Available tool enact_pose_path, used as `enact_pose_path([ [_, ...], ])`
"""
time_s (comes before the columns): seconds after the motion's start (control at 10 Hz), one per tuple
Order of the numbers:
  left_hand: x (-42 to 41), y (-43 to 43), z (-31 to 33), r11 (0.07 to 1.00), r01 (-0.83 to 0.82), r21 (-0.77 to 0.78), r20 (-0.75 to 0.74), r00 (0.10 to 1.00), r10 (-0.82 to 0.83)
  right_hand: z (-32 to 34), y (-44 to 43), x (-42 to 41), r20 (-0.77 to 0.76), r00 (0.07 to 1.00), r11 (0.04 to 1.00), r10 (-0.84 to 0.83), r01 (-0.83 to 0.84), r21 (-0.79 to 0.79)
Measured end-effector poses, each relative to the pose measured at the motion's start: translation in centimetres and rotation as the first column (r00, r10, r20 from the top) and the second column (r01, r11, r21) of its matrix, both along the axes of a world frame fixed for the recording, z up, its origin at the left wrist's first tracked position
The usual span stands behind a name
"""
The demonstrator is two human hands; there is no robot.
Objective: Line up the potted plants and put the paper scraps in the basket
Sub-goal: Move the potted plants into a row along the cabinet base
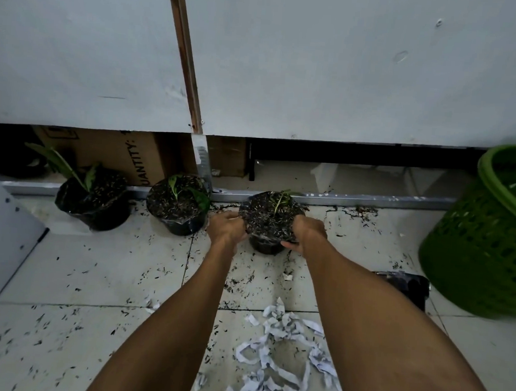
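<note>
Near the wall, outstretched left hand (226,227) and right hand (307,233) clasp the third potted plant (271,223) between curled fingers

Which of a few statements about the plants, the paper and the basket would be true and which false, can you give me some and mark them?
1. Both hands grip the rightmost pot, left hand and right hand on opposite sides. True.
2. The paper scraps lie inside the green basket. False: most of them lie heaped on the floor near the person; some pale bits do show in the basket.
3. Three potted plants stand along the wall base. True.
4. The basket stands left of the pots. False: it is at the right.
5. The floor is clean. False: dark soil bits are scattered over it.
</note>
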State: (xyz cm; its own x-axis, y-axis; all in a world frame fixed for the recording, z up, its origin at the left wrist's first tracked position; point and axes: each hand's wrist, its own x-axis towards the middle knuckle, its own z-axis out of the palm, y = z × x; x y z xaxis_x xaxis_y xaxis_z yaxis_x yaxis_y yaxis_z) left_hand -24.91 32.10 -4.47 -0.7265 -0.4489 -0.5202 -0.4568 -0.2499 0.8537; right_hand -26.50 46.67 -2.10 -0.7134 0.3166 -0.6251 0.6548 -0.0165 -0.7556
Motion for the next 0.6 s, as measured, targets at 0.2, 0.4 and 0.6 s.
enact_pose_path([
  [0.2, -1.3, 0.0, -0.5, 0.999, 0.048, -0.018, -0.001, 0.999, -0.048, -1.1, 0.1, -0.7, -0.053, 0.996, 0.996, -0.067, 0.063, -0.067],
  [0.4, -2.6, 0.0, -0.8, 1.0, -0.007, 0.029, 0.05, 0.999, 0.005, -1.8, -0.3, -1.2, -0.07, 0.989, 0.99, -0.132, 0.128, -0.067],
  [0.6, -3.8, -0.2, -0.8, 0.997, 0.011, 0.081, 0.009, 1.0, -0.011, -2.0, -0.9, -2.4, -0.083, 0.98, 0.983, -0.179, 0.175, -0.054],
])
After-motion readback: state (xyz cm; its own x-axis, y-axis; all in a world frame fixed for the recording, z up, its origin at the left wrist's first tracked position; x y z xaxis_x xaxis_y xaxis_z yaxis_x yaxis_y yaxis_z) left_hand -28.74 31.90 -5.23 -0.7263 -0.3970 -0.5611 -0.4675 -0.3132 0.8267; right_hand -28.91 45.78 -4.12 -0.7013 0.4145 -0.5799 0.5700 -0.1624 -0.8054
